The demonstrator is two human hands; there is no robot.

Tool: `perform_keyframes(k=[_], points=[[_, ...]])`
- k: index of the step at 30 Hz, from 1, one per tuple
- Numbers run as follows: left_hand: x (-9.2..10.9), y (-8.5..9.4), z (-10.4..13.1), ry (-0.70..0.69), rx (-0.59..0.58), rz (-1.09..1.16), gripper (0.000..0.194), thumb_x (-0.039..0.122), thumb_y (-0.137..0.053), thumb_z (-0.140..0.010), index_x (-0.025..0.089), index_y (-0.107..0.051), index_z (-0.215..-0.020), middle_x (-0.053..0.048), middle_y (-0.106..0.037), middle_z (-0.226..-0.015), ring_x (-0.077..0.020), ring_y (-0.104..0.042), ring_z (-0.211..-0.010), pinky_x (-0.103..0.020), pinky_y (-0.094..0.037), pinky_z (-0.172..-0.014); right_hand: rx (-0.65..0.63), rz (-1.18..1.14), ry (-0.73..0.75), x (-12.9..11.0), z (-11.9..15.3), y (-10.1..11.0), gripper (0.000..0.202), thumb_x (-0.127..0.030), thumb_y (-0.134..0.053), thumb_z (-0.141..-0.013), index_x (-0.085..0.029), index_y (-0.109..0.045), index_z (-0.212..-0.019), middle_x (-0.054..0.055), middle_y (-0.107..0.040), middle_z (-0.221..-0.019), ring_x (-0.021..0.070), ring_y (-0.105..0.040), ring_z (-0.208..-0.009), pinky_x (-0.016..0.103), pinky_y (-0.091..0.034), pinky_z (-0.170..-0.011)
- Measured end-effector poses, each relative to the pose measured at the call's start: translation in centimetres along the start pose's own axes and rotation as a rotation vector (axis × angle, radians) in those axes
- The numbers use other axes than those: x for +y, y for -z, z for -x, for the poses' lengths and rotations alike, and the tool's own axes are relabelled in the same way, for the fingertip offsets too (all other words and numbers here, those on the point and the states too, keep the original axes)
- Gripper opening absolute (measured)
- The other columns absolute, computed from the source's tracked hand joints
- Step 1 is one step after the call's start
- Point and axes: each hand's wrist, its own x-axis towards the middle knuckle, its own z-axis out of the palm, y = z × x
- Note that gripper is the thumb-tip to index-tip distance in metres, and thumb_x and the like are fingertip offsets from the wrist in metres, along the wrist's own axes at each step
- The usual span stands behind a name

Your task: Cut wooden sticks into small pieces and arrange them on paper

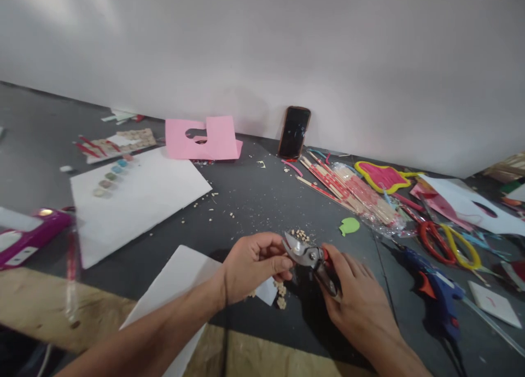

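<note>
Pruning shears [314, 255] in right hand [357, 294], blades [301, 252] outside

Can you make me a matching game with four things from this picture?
Things:
1. Pruning shears
2. Phone
3. Small flat cutout
4. Glue gun with an orange trigger

Clues:
A. Bright green
B. Held in the right hand
C. Mostly blue
D. Propped up near the wall

Right pairs: 1-B, 2-D, 3-A, 4-C
</note>
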Motion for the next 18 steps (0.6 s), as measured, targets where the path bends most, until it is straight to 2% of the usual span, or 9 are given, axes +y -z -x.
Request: perform_keyframes(k=[3, 6, 9, 18], points=[[-0.12, 0.09, 0.01, -0.019, 0.042, -0.056, 0.007, 0.017, -0.061, -0.073, 0.011, -0.062, -0.071, -0.001, -0.064, -0.059, -0.0085, -0.06, -0.054, -0.017, -0.048, -0.053, 0.008, 0.023, -0.008, 0.02, -0.03, 0.04, 0.053, -0.024, -0.047, -0.079, -0.02, -0.031, -0.13, 0.008, -0.057, -0.102, 0.0235, -0.053, -0.091, 0.037, -0.041, -0.076], [-0.33, 0.24, 0.1, -0.056, -0.003, -0.116, 0.011, 0.018, -0.056, -0.077, 0.012, -0.063, -0.071, 0.0, -0.064, -0.062, -0.0087, -0.062, -0.057, -0.017, -0.048, -0.054, 0.017, 0.03, 0.002, 0.02, 0.06, 0.05, 0.059, -0.024, -0.048, -0.078, -0.02, -0.026, -0.133, 0.009, -0.056, -0.107, 0.0241, -0.051, -0.095, 0.039, -0.04, -0.079], [-0.37, 0.36, 0.21, -0.035, -0.035, -0.159, 0.013, 0.018, -0.054, -0.079, 0.013, -0.062, -0.07, 0.001, -0.064, -0.061, -0.0088, -0.062, -0.055, -0.016, -0.048, -0.051, 0.015, 0.021, 0.007, 0.03, 0.06, 0.06, 0.063, -0.023, -0.049, -0.077, -0.021, -0.024, -0.135, 0.01, -0.055, -0.108, 0.0245, -0.05, -0.096, 0.04, -0.04, -0.08], [-0.56, 0.66, 0.28, -0.023, -0.078, -0.107, 0.013, 0.022, -0.057, -0.078, 0.012, -0.061, -0.071, -0.001, -0.066, -0.065, -0.0097, -0.063, -0.056, -0.018, -0.049, -0.054, -0.039, -0.065, 0.022, -0.08, 0.34, 0.37, 0.055, -0.019, -0.048, -0.075, -0.019, -0.033, -0.128, 0.009, -0.057, -0.101, 0.0228, -0.054, -0.089, 0.037, -0.044, -0.077]])
